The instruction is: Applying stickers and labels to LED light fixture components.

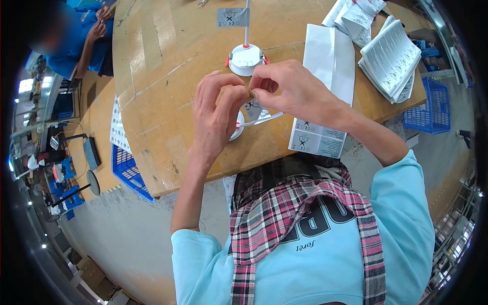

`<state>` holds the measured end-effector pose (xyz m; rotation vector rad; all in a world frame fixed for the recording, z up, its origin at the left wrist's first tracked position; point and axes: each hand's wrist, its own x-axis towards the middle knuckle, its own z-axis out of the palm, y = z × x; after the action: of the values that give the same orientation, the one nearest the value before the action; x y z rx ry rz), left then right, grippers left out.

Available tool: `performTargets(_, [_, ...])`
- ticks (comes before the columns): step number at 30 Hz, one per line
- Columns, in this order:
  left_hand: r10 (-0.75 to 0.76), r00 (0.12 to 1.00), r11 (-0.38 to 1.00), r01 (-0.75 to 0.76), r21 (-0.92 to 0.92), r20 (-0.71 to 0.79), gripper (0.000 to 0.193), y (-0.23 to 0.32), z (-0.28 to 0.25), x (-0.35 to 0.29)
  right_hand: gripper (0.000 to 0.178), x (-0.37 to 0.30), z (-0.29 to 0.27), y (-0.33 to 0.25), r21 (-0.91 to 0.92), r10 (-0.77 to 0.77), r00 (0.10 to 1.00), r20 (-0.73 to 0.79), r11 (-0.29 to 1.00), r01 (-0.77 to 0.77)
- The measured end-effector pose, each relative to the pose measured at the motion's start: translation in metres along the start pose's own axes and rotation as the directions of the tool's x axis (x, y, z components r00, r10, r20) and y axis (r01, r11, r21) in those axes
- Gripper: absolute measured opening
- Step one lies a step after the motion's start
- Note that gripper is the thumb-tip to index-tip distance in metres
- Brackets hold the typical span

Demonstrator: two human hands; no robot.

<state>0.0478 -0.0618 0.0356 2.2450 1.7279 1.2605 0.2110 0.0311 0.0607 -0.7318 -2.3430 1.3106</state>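
Note:
My left hand (217,109) and my right hand (295,90) meet above the tabletop, thumbs and forefingers pinched together on a small silver label (256,111). The label hangs below the fingertips, printed side showing in part. Beneath it a white cable (274,117) runs to a small round white light fitting (238,127), largely hidden by my left hand. Just beyond my hands stands another round white light fitting (246,59) with red clips at its sides. Its white cable stretches away from me and carries a silver label (233,18) like a flag.
Right of my hands lies a long white label sheet (330,66), its near end printed silver. Farther right rests a stack of printed sheets (389,58). Blue crates stand at right (427,107) and below the table's left edge (129,170). A person in blue (84,43) is at far left.

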Motion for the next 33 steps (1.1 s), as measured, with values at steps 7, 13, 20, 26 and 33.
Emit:
performTargets(7, [0.109,0.992,0.990,-0.104,0.093,-0.056,0.019,-0.004,0.002,-0.006,0.024,0.006,0.000,0.025,0.495,0.194,0.966,0.169,0.831,-0.253])
performTargets(13, [-0.007,0.987,1.000,0.007,-0.005,-0.159,0.019,-0.005,0.002,-0.009,0.023,0.000,-0.004,0.015,0.468,0.099,0.995,-0.002,0.880,-0.086])
performTargets(20, [-0.073,0.988,0.997,0.069,-0.033,-0.135,0.019,-0.003,0.004,-0.006,0.016,0.003,-0.004,0.010,0.127,-0.127,0.990,-0.062,0.983,0.134])
performTargets(26, [-0.037,0.993,0.999,0.036,-0.016,-0.109,0.018,-0.002,0.004,-0.004,0.015,0.005,-0.007,0.004,0.022,-0.117,0.993,-0.011,0.993,0.117])
performTargets(33, [0.089,0.995,0.995,-0.087,0.058,-0.037,0.020,-0.003,0.005,-0.002,0.017,0.008,-0.007,0.014,0.006,0.019,0.999,0.033,1.000,-0.019])
